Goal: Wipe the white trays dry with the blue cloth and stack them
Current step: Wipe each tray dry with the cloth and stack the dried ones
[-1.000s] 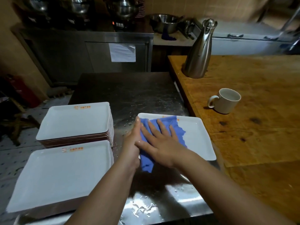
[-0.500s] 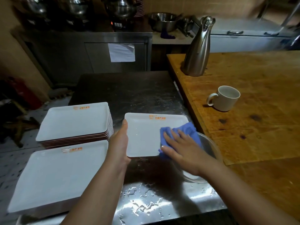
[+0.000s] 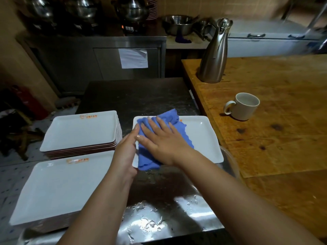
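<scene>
Swept the blue cloth (image 3: pixel 165 137) back from the tray's right end at 3 o'clock to its left end at 9 o'clock since half a second before. Pressed it flat under the right hand (image 3: pixel 162 142), fingers straight and spread, palm down. Steadied the white tray (image 3: pixel 201 137) at its 9 o'clock rim with the left hand (image 3: pixel 126 149), fingers straight along the edge, gripping nothing that could be seen.

Judged as mid-wipe, with the right half of the tray looking bare and wiped. Called next for finishing the left end and then lifting the tray toward 9 o'clock onto one of the two stacks: the far stack (image 3: pixel 83 131) at 10 o'clock or the near stack (image 3: pixel 58 188) at 8 o'clock.

Found the tray lying on the wet steel counter (image 3: pixel 159 218), its right rim just beside the wooden table (image 3: pixel 274 138) edge and a clear bowl (image 3: pixel 230 163) at 4 o'clock. Left open steel at 12 o'clock and at 6 o'clock. Kept well apart from the mug (image 3: pixel 244 106) and the steel jug (image 3: pixel 215 55) at 1 to 2 o'clock.
</scene>
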